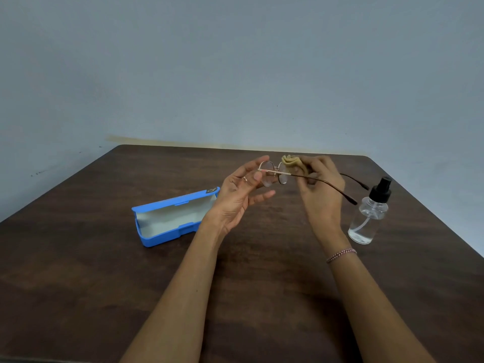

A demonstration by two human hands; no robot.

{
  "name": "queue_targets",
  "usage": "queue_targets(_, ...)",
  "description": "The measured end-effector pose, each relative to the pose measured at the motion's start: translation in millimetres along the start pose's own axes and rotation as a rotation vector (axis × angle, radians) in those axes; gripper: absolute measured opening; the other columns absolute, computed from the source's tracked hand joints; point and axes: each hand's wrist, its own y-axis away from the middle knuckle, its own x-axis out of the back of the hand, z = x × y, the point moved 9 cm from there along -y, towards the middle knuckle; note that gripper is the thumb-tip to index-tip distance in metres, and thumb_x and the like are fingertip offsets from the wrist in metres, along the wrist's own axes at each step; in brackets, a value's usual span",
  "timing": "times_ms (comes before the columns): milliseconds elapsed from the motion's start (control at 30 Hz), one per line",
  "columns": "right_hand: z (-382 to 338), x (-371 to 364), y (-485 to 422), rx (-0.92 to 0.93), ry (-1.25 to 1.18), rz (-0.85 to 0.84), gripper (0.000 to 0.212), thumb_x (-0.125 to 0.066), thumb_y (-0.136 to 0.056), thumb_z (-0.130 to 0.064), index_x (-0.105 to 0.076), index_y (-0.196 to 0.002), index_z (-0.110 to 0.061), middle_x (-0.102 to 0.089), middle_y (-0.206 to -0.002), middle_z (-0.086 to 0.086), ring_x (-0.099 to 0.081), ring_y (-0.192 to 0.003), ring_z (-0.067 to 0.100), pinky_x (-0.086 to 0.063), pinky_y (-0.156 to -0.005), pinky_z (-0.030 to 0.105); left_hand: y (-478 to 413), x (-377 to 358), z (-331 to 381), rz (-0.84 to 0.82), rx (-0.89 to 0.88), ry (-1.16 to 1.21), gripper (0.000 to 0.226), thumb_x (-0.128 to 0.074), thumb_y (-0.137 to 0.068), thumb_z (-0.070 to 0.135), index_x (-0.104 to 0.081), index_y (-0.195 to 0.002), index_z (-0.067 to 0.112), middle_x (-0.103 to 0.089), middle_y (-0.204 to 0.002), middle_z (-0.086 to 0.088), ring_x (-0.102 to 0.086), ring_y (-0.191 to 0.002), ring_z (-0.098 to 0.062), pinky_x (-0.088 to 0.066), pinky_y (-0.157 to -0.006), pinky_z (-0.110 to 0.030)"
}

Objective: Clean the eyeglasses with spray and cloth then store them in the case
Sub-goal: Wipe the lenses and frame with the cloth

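Round thin-framed eyeglasses (273,176) hang above the table's far middle, temples unfolded and pointing right. My left hand (242,191) pinches the left rim between thumb and forefinger, its other fingers spread. My right hand (318,184) holds a bunched tan cloth (292,162) against the right lens. A blue glasses case (172,218) lies open on the table left of my left wrist, its pale lining showing and nothing in it. A clear spray bottle (369,214) with a black pump top stands upright to the right of my right hand.
The dark wooden table (104,284) runs back to a pale blue-grey wall (235,74). Its right edge slants away just beyond the spray bottle. A beaded bracelet (340,254) circles my right wrist.
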Motion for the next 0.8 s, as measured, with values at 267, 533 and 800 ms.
queue_targets(267, -7.1, -12.0, 5.2, 0.116, 0.18, -0.111, 0.028, -0.059, -0.083, 0.005, -0.07, -0.102, -0.013, -0.054, -0.1, 0.003, -0.048, -0.096, 0.013, -0.034, -0.076, 0.006, 1.0, -1.4, -1.1, -0.03, 0.016, 0.046, 0.037, -0.066, -0.079, 0.019, -0.065, -0.116, 0.02, -0.071, -0.104, -0.01, -0.067, -0.101, -0.023, -0.055, -0.08, -0.028)
queue_targets(533, -12.9, -11.1, 5.6, 0.159, 0.139, -0.113, 0.028, -0.059, -0.085, 0.005, -0.071, -0.104, -0.011, -0.055, -0.101, 0.006, -0.047, -0.096, 0.01, -0.035, -0.081, 0.002, 1.9, -3.2, 0.6, -0.032, 0.004, 0.067, 0.04, -0.069, -0.077, 0.024, -0.065, -0.116, 0.02, -0.071, -0.104, -0.011, -0.067, -0.102, -0.024, -0.055, -0.079, -0.027)
queue_targets(800, -13.2, -11.8, 5.6, 0.156, 0.129, -0.13, 0.028, -0.06, -0.085, 0.003, -0.07, -0.106, -0.012, -0.055, -0.104, 0.006, -0.049, -0.099, 0.012, -0.043, -0.085, 0.015, 3.0, -8.4, 1.3, -0.04, 0.009, 0.068, 0.041, -0.07, -0.074, 0.027, -0.067, -0.115, 0.025, -0.071, -0.106, -0.009, -0.068, -0.101, -0.023, -0.055, -0.078, -0.026)
